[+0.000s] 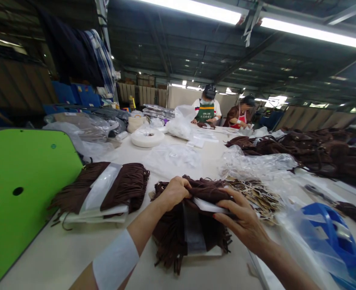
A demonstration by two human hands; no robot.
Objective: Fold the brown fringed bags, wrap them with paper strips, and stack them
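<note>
A bundle of brown fringe trim [193, 225] lies on the white table [60, 249] in front of me, with a clear and white band across its middle. My left hand [173, 192] is closed on the top left end of a folded piece of the fringe. My right hand [241, 219] grips the right end of the same piece, fingers wrapped over it and a white strip. A second banded bundle of brown fringe [105, 189] rests to the left.
A green panel [21, 193] stands at the left edge. Clear plastic bags [253, 165], paper tags [256, 195], a blue basket [335, 237] and heaps of brown material [317, 149] lie to the right. A white tape roll [147, 137] sits farther back. Two people [208, 108] work at the far end.
</note>
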